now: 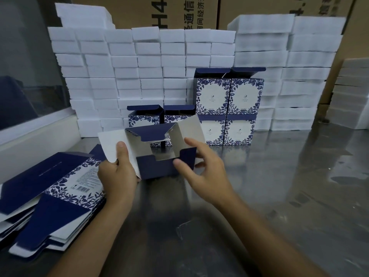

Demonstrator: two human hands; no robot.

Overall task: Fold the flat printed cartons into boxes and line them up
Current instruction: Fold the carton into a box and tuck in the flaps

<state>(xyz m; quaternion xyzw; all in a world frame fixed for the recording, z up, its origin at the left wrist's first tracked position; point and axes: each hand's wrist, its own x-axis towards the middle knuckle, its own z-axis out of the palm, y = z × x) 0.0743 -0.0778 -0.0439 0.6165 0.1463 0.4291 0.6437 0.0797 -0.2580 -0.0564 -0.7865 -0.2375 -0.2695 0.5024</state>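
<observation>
A half-opened carton (159,166), navy outside and white inside, is held above the steel table with its open end facing me. My left hand (117,172) grips its left white flap, thumb on top. My right hand (201,164) pinches the near navy flap at the carton's right side. A stack of flat blue-and-white printed cartons (50,196) lies at my left. Folded boxes (229,98) stand at the back, two stacked on two, and two more (143,118) to their left with lids up.
White foam blocks (139,76) are piled in a wall behind the boxes, with more foam (351,96) at the far right. Brown shipping cartons (179,11) stand behind. The steel table (279,186) stretches to the right. A window ledge (30,140) runs along the left.
</observation>
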